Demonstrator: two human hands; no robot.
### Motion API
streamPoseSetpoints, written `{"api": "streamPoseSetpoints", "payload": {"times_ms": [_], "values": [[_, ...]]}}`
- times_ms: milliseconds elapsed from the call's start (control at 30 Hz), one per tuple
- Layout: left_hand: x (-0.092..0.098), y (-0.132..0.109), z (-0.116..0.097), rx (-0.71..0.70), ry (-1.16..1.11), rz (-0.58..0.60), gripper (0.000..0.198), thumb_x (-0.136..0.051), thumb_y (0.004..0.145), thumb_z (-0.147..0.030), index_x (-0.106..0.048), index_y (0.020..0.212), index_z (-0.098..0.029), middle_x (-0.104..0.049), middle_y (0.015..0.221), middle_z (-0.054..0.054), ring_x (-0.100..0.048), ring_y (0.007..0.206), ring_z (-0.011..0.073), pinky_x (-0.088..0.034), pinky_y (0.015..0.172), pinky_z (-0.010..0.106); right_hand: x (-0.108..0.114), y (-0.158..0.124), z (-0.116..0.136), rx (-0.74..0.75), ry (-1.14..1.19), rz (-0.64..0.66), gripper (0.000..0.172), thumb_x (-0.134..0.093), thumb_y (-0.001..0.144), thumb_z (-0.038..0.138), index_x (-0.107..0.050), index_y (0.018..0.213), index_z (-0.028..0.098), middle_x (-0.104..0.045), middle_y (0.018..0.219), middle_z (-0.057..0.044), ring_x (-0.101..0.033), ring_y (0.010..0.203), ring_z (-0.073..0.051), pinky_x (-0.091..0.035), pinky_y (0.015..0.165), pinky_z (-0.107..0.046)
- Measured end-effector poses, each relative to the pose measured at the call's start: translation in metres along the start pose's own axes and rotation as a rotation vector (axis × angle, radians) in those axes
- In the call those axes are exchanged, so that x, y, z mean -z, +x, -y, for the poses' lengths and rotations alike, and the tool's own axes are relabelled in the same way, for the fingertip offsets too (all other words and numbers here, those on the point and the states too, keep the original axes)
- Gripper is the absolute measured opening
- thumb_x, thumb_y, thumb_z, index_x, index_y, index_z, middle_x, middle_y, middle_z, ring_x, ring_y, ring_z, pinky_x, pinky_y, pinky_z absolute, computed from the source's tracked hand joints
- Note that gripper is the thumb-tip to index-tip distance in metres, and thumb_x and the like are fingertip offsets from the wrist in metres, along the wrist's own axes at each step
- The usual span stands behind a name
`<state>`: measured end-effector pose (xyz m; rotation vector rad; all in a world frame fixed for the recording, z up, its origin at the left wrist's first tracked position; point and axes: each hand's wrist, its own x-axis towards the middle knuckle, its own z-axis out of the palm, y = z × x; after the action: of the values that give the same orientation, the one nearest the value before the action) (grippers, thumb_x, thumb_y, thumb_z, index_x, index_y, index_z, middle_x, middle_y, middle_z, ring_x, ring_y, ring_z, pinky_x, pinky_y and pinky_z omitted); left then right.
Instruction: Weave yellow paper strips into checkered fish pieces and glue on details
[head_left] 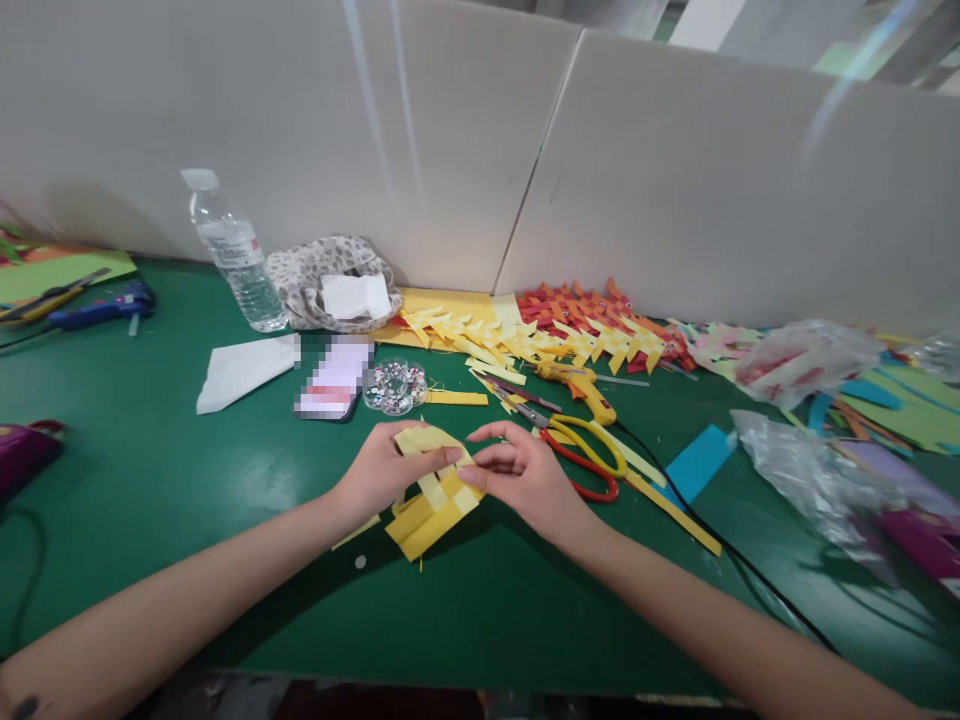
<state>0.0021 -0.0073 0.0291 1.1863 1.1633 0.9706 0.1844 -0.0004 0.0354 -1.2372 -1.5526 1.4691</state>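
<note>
Both hands are on a piece of woven yellow paper strips (442,500), light and dark yellow crossing in a checker pattern, held above the green table. My left hand (386,470) pinches its upper left part, thumb across the front. At its right edge my right hand (517,475) grips with thumb and fingertips, the other fingers curled. Loose strip ends hang toward the lower left. Just right of my right hand lie scissors (589,445) with red and yellow handles. Behind the hands sits a clear flower-shaped case (395,386) of small googly eyes.
A yellow glue gun (581,385) with a black cord lies behind the scissors. Finished yellow woven pieces (540,335) and red ones (577,305) line the wall. Leftward are a phone (335,378), a water bottle (236,255) and a blue glue gun (109,308). Plastic bags (806,360) lie right.
</note>
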Motion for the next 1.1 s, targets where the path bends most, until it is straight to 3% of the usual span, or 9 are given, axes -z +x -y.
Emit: {"api": "streamPoseSetpoints", "payload": {"times_ms": [167,233,400,500,800,933,1100], "values": [[0.001,0.002,0.002,0.02,-0.083,0.098,0.035,-0.073,0.067,-0.035,-0.062,0.095,-0.017,-0.068,0.089,0.003,-0.062,0.075,0.0147,-0.048,0.067,0.026,0.005,0.002,-0.002,-0.006,0.006,-0.1,0.038,-0.077,0.061,0.033,-0.054,0.089,0.021,-0.069,0.072,0.001,-0.062,0.063,-0.013,-0.047,0.06,-0.025],[0.002,0.003,0.002,0.029,-0.083,0.105,0.036,-0.072,0.068,-0.034,-0.061,0.097,-0.017,-0.068,0.089,0.004,-0.062,0.075,0.0148,-0.048,0.069,0.027,0.006,0.003,-0.002,-0.012,0.004,-0.106,0.037,-0.077,0.061,0.033,-0.055,0.088,0.02,-0.069,0.072,0.0,-0.061,0.063,-0.013,-0.047,0.059,-0.025],[0.003,0.005,0.005,0.025,0.01,0.023,0.022,-0.073,0.065,-0.03,-0.059,0.075,-0.015,-0.06,0.067,-0.003,-0.054,0.058,0.009,-0.042,0.057,0.021,0.007,0.004,-0.004,-0.017,-0.021,-0.068,0.034,-0.076,0.061,0.035,-0.06,0.086,0.019,-0.07,0.076,-0.002,-0.064,0.069,-0.015,-0.049,0.064,-0.027],[0.002,0.005,0.005,0.029,0.063,-0.015,0.025,-0.075,0.062,-0.03,-0.055,0.067,-0.016,-0.055,0.058,-0.006,-0.047,0.051,0.0064,-0.037,0.051,0.019,0.009,0.005,-0.006,-0.023,-0.061,-0.071,0.031,-0.072,0.065,0.038,-0.064,0.087,0.018,-0.071,0.077,-0.003,-0.065,0.071,-0.016,-0.05,0.067,-0.029],[-0.001,0.003,0.007,0.028,-0.05,-0.043,0.026,-0.077,0.061,-0.032,-0.057,0.067,-0.016,-0.058,0.062,-0.004,-0.052,0.057,0.0079,-0.04,0.056,0.02,0.006,0.004,-0.004,-0.075,-0.04,-0.073,0.036,-0.077,0.059,0.036,-0.066,0.088,0.017,-0.072,0.084,-0.005,-0.067,0.076,-0.019,-0.053,0.071,-0.032],[-0.001,0.004,0.005,0.053,-0.034,-0.022,0.027,-0.076,0.062,-0.033,-0.06,0.077,-0.017,-0.06,0.068,-0.004,-0.055,0.062,0.0087,-0.042,0.058,0.019,0.007,0.004,-0.004,-0.053,-0.003,-0.042,0.032,-0.078,0.058,0.034,-0.067,0.083,0.018,-0.072,0.082,-0.004,-0.067,0.075,-0.019,-0.053,0.07,-0.031],[0.004,0.005,0.001,0.131,0.018,0.05,0.04,-0.07,0.068,-0.042,-0.061,0.099,-0.02,-0.066,0.084,0.001,-0.061,0.077,0.0134,-0.047,0.067,0.024,0.013,0.006,-0.003,-0.079,0.029,-0.113,0.031,-0.078,0.057,0.032,-0.066,0.082,0.018,-0.072,0.079,-0.004,-0.067,0.071,-0.018,-0.052,0.067,-0.029]]}}
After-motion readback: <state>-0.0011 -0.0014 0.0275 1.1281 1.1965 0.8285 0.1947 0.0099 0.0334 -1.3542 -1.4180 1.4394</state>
